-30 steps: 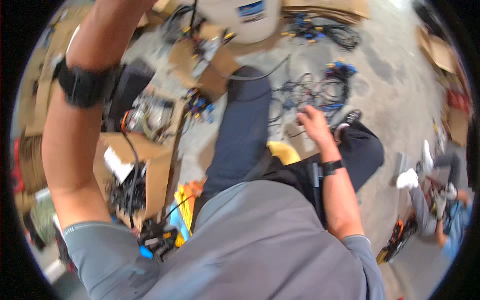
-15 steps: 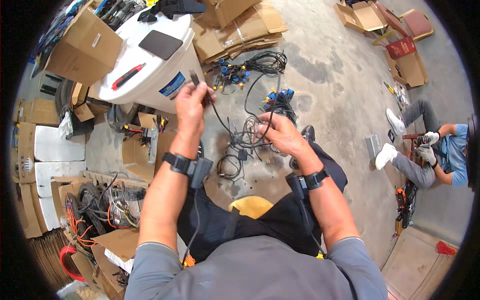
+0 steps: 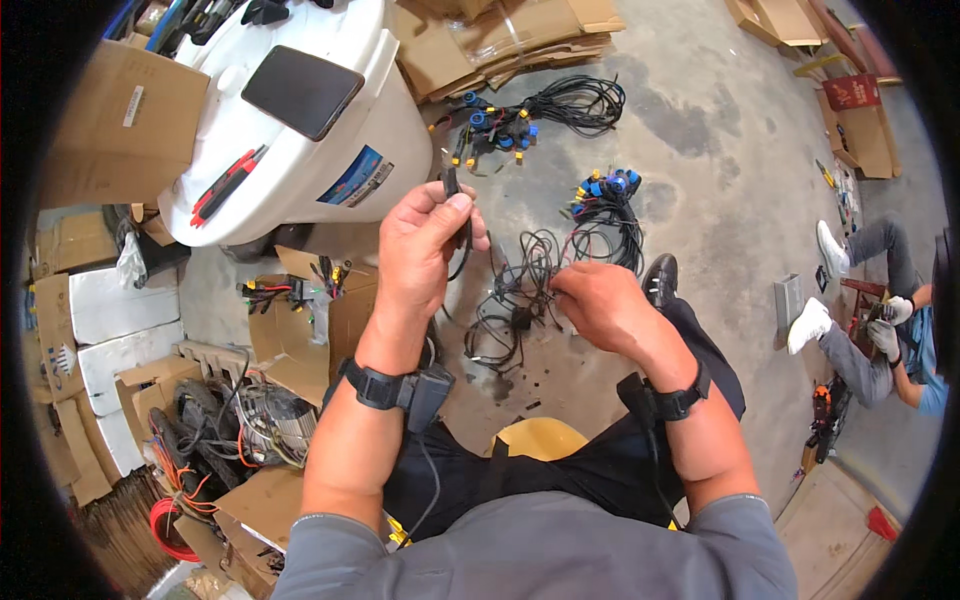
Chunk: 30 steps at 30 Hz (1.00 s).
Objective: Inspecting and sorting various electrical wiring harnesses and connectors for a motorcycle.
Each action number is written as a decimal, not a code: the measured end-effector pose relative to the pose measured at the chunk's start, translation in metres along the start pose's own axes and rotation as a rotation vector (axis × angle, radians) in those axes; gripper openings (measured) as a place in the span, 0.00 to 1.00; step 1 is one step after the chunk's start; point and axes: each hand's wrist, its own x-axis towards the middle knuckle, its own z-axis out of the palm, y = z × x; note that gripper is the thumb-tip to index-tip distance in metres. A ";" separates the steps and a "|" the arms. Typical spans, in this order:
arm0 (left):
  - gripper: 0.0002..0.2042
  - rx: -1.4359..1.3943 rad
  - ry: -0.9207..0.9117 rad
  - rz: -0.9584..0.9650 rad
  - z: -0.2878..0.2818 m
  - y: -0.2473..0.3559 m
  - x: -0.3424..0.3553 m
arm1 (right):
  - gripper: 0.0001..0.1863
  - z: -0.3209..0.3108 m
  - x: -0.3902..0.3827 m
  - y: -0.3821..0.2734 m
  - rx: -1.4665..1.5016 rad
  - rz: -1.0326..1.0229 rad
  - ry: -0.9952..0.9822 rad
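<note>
L hand (image 3: 432, 228): gripping blk cable end (image 3: 451, 182), held up R of white tub (image 3: 405, 150) | R hand (image 3: 605, 308): fingers curled at R side of blk cable tangle (image 3: 520, 290) on concrete floor (image 3: 715, 215); can't tell if pinching a strand | past tangle: blue-conn. cable bundle (image 3: 612, 205) | on tub lid: blk smartphone (image 3: 303, 92)
</note>
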 end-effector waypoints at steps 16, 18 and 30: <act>0.07 -0.234 -0.034 -0.057 0.021 -0.021 -0.012 | 0.20 0.024 0.014 -0.039 0.481 0.061 0.014; 0.07 -0.233 -0.040 -0.056 0.023 -0.021 -0.014 | 0.19 0.027 0.014 -0.038 0.503 0.045 0.008; 0.07 0.128 0.035 0.063 0.023 -0.018 -0.008 | 0.08 0.005 0.020 -0.027 0.793 0.119 0.118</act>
